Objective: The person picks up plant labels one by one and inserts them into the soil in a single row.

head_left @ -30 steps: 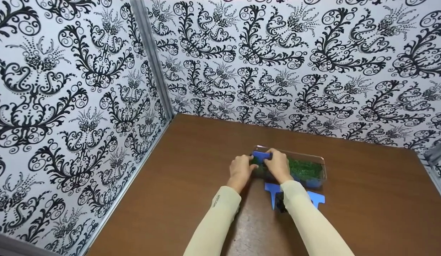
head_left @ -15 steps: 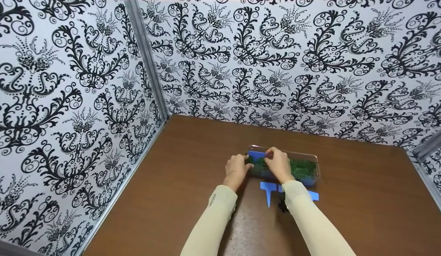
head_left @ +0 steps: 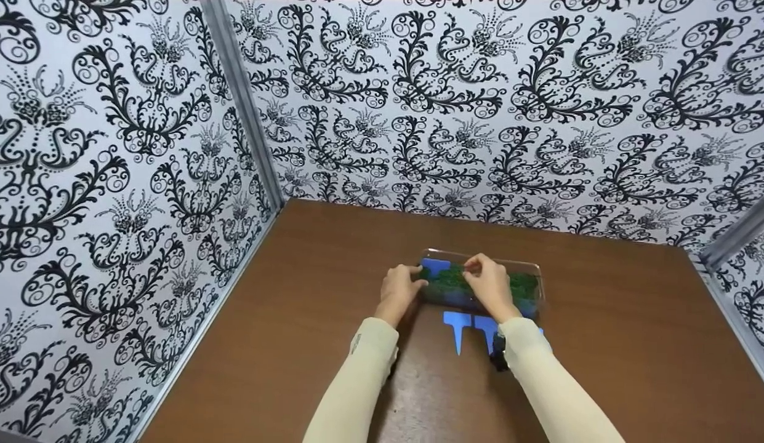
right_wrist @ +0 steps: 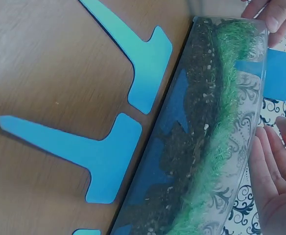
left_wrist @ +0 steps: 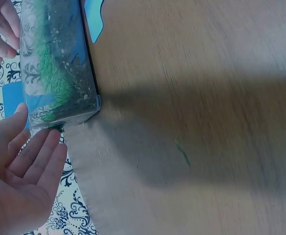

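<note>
A clear rectangular container [head_left: 532, 307] holds dark soil and green grass [left_wrist: 52, 78]. One blue tag [head_left: 435, 266] stands upright in the grass near the left end, its flat top above the rim [right_wrist: 276, 73]. My left hand [head_left: 398, 289] rests at that end wall with extended fingers [left_wrist: 42, 156], thumb beside the tag. Over the middle of the container is my right hand [head_left: 489, 286], fingers loosely bent and holding nothing, separate from the tag [right_wrist: 280, 181]. Blue T-shaped tags [head_left: 457, 321] [right_wrist: 111, 156] lie on the table along the container's front side.
The brown table [head_left: 283, 344] meets patterned walls [head_left: 382, 111] at the back and left. A black device [head_left: 498, 357] hangs at my right wrist. A small green strand [left_wrist: 183, 152] lies on the tabletop near the container.
My right hand has let go of the upright blue tag and moved right, over the grass. My left hand stays at the container's left end. The head view has shifted slightly.
</note>
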Tool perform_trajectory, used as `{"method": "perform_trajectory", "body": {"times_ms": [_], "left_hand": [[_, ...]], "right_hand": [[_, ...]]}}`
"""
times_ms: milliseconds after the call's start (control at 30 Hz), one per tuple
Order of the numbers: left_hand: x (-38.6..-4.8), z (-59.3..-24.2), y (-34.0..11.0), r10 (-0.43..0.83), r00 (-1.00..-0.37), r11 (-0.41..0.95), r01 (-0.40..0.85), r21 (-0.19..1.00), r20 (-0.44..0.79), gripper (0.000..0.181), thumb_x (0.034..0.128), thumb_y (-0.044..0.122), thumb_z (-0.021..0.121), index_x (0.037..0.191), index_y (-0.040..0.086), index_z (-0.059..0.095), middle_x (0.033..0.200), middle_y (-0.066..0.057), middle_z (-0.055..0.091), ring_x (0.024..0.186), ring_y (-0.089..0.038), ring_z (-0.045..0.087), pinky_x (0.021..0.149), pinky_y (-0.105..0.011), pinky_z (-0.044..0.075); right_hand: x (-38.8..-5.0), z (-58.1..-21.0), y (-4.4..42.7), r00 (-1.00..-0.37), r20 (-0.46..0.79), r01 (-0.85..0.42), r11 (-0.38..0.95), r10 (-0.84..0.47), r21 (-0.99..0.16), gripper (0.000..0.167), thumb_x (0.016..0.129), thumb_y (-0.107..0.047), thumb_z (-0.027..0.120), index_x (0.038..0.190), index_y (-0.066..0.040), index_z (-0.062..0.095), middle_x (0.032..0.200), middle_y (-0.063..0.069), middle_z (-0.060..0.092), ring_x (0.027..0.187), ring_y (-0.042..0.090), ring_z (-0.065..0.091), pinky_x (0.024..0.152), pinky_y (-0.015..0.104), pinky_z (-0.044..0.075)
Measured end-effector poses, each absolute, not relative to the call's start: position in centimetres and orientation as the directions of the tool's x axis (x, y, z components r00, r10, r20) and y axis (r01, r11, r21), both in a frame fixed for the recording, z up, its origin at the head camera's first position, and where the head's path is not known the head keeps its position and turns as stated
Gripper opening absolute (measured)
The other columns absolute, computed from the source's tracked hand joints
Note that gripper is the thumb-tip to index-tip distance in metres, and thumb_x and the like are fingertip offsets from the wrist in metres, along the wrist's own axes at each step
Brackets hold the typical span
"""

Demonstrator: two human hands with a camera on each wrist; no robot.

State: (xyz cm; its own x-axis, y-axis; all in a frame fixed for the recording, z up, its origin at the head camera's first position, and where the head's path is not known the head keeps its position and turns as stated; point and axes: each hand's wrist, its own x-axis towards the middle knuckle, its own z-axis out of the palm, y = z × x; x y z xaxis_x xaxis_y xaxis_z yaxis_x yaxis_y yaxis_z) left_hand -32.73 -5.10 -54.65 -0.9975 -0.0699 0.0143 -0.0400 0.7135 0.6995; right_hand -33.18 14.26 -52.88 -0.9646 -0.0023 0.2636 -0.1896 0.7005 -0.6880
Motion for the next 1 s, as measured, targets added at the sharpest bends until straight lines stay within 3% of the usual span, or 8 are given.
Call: {"method": "perform_trajectory", "body": {"times_ms": [300, 1000], "left_hand": [[-32.6, -54.7, -5.8, -0.048, -0.999, 0.651, -0.043, 0.758, -0.015, 0.036, 0.0918, 0.022, 0.072, 0.128, 0.021, 0.07, 0.134, -0.006, 0.066, 0.125, -0.028, 0.061, 0.101, -0.043, 0.053], [-32.5, -54.5, -6.1, -0.027, -1.0, 0.602, -0.029, 0.798, -0.016, 0.035, 0.092, 0.016, 0.071, 0.127, 0.018, 0.07, 0.132, -0.008, 0.067, 0.128, -0.029, 0.059, 0.102, -0.042, 0.052]], "right_hand": [[-32.0, -52.5, 14.8, -0.961, 0.276, -0.221, 0.654, -0.02, -0.724, 0.012, 0.089, -0.006, 0.072, 0.1, -0.002, 0.07, 0.098, 0.014, 0.076, 0.089, 0.031, 0.073, 0.083, 0.048, 0.058], [-28.5, -53.4, 16.0, -0.958, 0.285, -0.242, 0.604, -0.025, -0.759, 0.011, 0.087, -0.007, 0.075, 0.097, -0.006, 0.071, 0.095, 0.01, 0.076, 0.085, 0.027, 0.074, 0.078, 0.042, 0.06]]}}
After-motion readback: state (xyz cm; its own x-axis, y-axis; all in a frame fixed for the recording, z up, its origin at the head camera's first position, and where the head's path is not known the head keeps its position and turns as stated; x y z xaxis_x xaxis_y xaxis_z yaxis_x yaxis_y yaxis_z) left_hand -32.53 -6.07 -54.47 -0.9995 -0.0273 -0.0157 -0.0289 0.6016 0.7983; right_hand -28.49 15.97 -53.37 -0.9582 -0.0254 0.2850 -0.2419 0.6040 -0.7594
